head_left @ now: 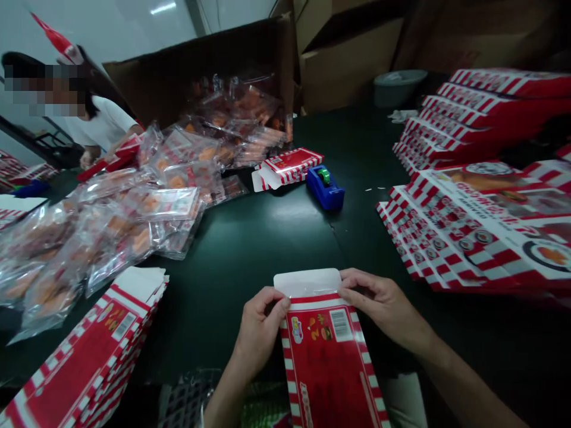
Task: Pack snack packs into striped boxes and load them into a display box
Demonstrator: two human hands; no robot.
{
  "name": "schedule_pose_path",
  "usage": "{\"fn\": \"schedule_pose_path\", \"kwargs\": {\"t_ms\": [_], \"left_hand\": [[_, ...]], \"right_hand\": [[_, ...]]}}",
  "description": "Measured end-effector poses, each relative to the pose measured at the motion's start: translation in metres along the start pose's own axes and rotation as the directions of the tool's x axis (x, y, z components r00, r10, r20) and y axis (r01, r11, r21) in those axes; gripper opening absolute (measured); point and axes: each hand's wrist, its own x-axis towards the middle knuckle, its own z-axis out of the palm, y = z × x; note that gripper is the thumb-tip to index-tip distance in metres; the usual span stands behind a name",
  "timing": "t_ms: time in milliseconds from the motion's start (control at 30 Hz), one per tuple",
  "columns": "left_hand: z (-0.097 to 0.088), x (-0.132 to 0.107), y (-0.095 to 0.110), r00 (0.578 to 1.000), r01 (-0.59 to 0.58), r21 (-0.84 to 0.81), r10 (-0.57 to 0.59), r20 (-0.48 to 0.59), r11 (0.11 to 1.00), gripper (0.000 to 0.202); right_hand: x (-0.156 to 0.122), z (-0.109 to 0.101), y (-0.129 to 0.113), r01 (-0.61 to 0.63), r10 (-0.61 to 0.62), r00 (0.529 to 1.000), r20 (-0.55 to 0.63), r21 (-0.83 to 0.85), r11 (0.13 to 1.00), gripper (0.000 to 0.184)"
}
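Flat red-and-white carton blank (328, 368) held at its upper edge by a person's left hand (261, 330) and right hand (379, 303), both gripping the card between thumb and fingers, at a dark green worktop (250, 249). A white flap (306, 282) stands unfolded above the hands, its bare side up, while the printed panel with its barcode runs toward the person. To the left lies a stack of printed blanks (84, 356); to the right, larger fanned piles of cartons (473, 232) show food photographs on their lids. Ahead, sealed plastic bags of orange food (120, 226) spill from a tipped cardboard box (178, 71), beside a folded carton (289, 166) and a blue tape dispenser (325, 187). Across the worktop, a co-worker in a white T-shirt (102, 125) handles a red carton (111, 157).
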Motion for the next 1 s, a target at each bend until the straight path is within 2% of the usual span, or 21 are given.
{"fn": "schedule_pose_path", "kwargs": {"t_ms": [100, 167, 233, 333, 433, 500, 600, 667, 733, 800, 900, 1000], "left_hand": [[0.010, 0.008, 0.001, 0.999, 0.029, -0.128, -0.032, -0.022, 0.991, 0.022], [0.017, 0.011, -0.001, 0.995, 0.057, -0.252, -0.075, -0.061, 0.966, 0.018], [0.023, 0.011, -0.003, 0.994, 0.041, -0.299, -0.069, -0.082, 0.953, 0.021], [0.026, 0.008, -0.002, 0.998, -0.041, -0.232, 0.030, -0.049, 0.972, 0.014], [0.026, 0.005, 0.008, 0.996, -0.075, -0.187, 0.083, 0.036, 0.980, 0.012], [0.028, 0.007, 0.016, 0.997, -0.055, -0.210, 0.067, 0.047, 0.976, 0.013], [0.030, 0.012, 0.026, 0.999, 0.018, -0.316, -0.007, 0.034, 0.949, 0.019], [0.030, 0.014, 0.026, 0.994, 0.068, -0.342, -0.036, 0.099, 0.937, 0.016], [0.028, 0.015, 0.023, 0.986, 0.082, -0.265, -0.039, 0.163, 0.961, 0.015], [0.026, 0.016, 0.019, 0.985, 0.078, -0.143, -0.054, 0.165, 0.987, 0.014], [0.024, 0.030, 0.017, 0.990, 0.077, -0.077, -0.067, 0.120, 0.994, 0.012], [0.018, 0.059, 0.020, 0.994, 0.064, -0.129, -0.052, 0.095, 0.990, 0.011]], "right_hand": [[0.000, -0.001, 0.001, 0.006, -0.013, 0.996, -0.087, -0.088, 0.996, 0.024], [-0.002, -0.002, 0.003, -0.038, 0.031, 0.987, -0.157, -0.044, 0.998, 0.018], [-0.006, -0.005, 0.006, -0.055, 0.052, 0.983, -0.178, -0.014, 0.998, 0.025], [-0.014, -0.011, 0.008, 0.000, -0.007, 0.995, -0.101, -0.066, 0.998, 0.016], [-0.021, -0.013, 0.006, 0.006, -0.005, 0.996, -0.092, 0.010, 1.000, 0.018], [-0.022, -0.012, 0.001, -0.031, 0.041, 0.991, -0.127, 0.077, 0.997, 0.020], [-0.019, -0.010, -0.007, -0.052, 0.065, 0.991, -0.116, 0.117, 0.992, 0.024], [-0.017, -0.008, -0.009, -0.044, 0.054, 0.995, -0.090, 0.113, 0.993, 0.024], [-0.016, -0.005, -0.007, -0.045, 0.051, 0.995, -0.085, 0.073, 0.996, 0.023], [-0.014, -0.004, -0.002, -0.075, 0.079, 0.993, -0.089, 0.045, 0.996, 0.021], [0.000, -0.005, 0.003, -0.160, 0.167, 0.983, -0.070, 0.099, 0.982, 0.020], [0.030, -0.008, 0.001, -0.267, 0.270, 0.963, -0.003, 0.152, 0.952, 0.028]]}}
